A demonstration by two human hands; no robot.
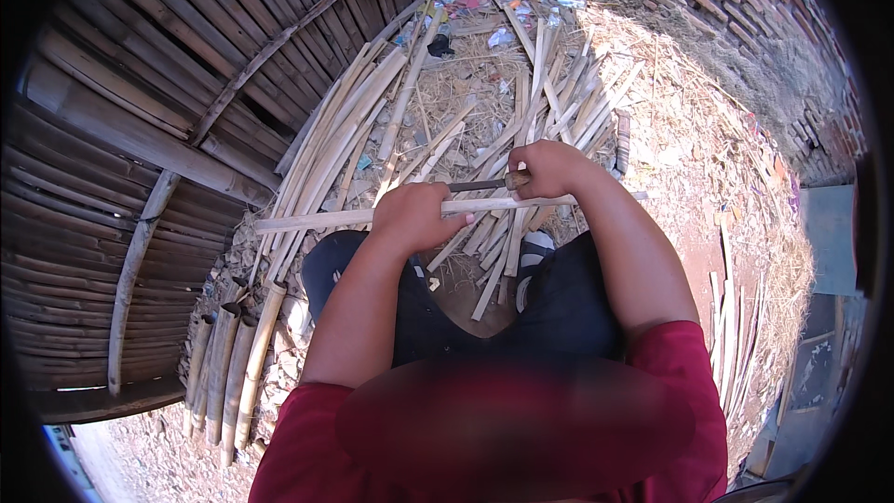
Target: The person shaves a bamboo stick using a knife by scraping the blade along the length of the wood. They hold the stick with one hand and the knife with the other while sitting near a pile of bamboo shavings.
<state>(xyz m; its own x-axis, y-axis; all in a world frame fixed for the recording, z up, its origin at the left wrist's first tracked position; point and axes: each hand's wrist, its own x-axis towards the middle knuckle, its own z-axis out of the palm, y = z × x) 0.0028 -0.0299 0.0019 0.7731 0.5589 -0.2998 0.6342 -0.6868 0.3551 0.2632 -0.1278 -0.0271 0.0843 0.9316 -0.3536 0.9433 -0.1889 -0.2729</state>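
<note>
A long pale bamboo strip (pixel 321 221) lies crosswise in front of me, over my bent knees. My left hand (pixel 410 215) is closed around it left of its middle, the thumb along its near side. My right hand (pixel 551 170) grips the brown handle of a knife (pixel 476 185). The knife's dark blade points left, just beyond the strip and roughly parallel to it; its tip is hidden at my left hand. Fingers of my right hand come down close to the strip, and I cannot tell whether they touch it.
Split bamboo pieces (pixel 510 240) lie heaped between my feet and farther ahead. Longer strips (pixel 326 144) lean along the bamboo wall (pixel 214 65) at left. Cut bamboo poles (pixel 223 354) stand at near left. Litter (pixel 466 0) lies at the back, by a brick wall (pixel 708 0).
</note>
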